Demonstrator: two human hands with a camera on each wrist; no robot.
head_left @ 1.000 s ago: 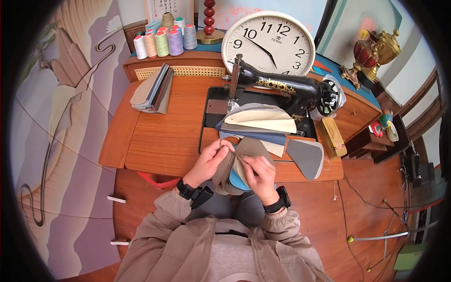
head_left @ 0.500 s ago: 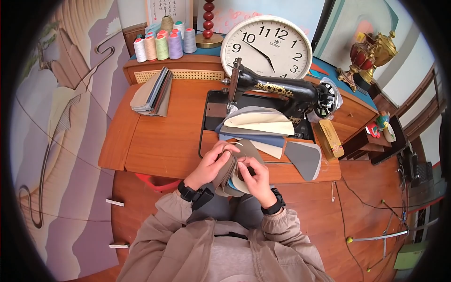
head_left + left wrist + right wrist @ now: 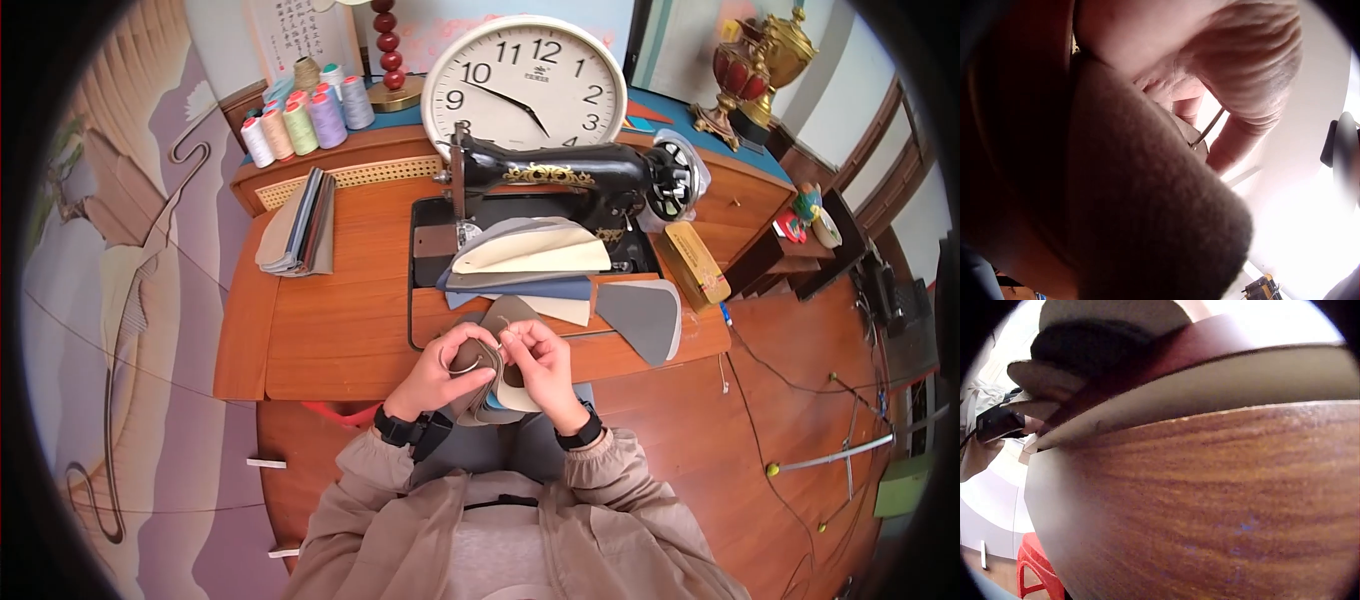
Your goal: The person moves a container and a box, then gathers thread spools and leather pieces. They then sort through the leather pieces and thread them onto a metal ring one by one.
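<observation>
A fan of leaf-shaped swatches (image 3: 470, 408), brown, cream and blue, hangs between both hands over the table's front edge. My left hand (image 3: 432, 376) grips its upper left part, with a thin ring or cord (image 3: 458, 371) by the fingers. The right hand (image 3: 545, 366) pinches at the top of the bundle with thumb and forefinger; what lies between those fingertips is too small to tell. In the left wrist view, the left hand (image 3: 1235, 56) is above a large brown swatch (image 3: 1154, 187), near a thin cord (image 3: 1211, 127). Swatches (image 3: 1110, 312) fill the top of the right wrist view.
Beyond the hands, more swatches (image 3: 540, 250) lie before a black sewing machine (image 3: 560, 170). Another bundle (image 3: 300, 225) rests at the left of the wooden table (image 3: 350, 330). A yellow tin (image 3: 695, 264) stands right, a clock (image 3: 525, 85) and thread spools (image 3: 300, 128) behind.
The head view has shifted, so the table things appear further left. The left hand has spread around the bundle, showing more of the ring or cord; the right fingertips remain at its top.
</observation>
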